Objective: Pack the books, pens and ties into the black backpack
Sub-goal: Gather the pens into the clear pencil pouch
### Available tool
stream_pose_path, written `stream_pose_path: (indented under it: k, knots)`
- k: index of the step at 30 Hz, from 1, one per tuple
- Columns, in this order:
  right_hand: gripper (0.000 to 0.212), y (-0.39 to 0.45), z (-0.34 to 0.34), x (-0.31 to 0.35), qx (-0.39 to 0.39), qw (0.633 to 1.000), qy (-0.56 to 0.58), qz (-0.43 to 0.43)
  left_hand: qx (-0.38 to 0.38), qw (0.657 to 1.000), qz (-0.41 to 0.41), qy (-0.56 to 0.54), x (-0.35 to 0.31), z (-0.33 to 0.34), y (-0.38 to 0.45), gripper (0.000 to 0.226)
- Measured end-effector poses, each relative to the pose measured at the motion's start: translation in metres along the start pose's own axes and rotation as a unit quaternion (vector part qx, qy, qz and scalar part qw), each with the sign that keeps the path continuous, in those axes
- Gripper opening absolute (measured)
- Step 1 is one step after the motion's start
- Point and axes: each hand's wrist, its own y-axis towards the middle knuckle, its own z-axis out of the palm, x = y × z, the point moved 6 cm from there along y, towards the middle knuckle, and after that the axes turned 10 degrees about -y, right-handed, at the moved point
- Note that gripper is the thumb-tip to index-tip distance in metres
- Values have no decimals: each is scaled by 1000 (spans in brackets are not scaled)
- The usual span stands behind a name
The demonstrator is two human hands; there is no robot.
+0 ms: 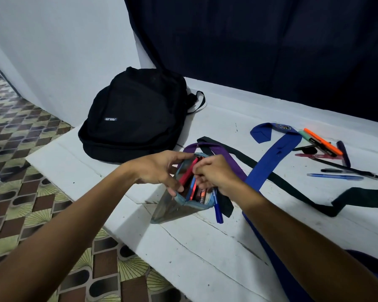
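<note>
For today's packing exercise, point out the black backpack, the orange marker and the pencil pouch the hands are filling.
black backpack (138, 112): head view, middle of its front panel.
orange marker (322, 141): head view, middle of its barrel.
pencil pouch (172, 209): head view, clear side wall below the opening.

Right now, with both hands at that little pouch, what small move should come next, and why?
Probably push the pens in the right hand fully down into the pencil pouch. The left hand holds its mouth open, pens stick up from it, and more pens lie loose on the table. The black backpack looks closed.
</note>
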Motion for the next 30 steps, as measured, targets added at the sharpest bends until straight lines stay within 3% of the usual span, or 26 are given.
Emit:
stream_pose_path:
  k: [2,6,11,15,20,23,30]
  knots:
    - [14,1,-23,-5,-34,996,-79,-4,-1,1000,3,5,-1,0,0,79]
    - [19,-5,-34,-33,31,969,-238,57,-1,1000,3,8,0,-1,0,81]
    - [23,-2,-18,-49,40,963,-260,51,18,1000,1,6,1,2,3,81]
    - [17,-5,-26,-48,82,967,-229,79,18,1000,1,8,-1,1,1,80]
    - [14,-16,-25,-28,197,975,-58,87,1,1000,-7,-1,0,0,-1,84]
    - [12,-14,-6,-14,229,970,-12,83,-4,1000,-3,13,-2,1,-1,87]
    - [15,12,18,2,89,986,109,94,-15,999,-12,35,-9,-3,-3,97]
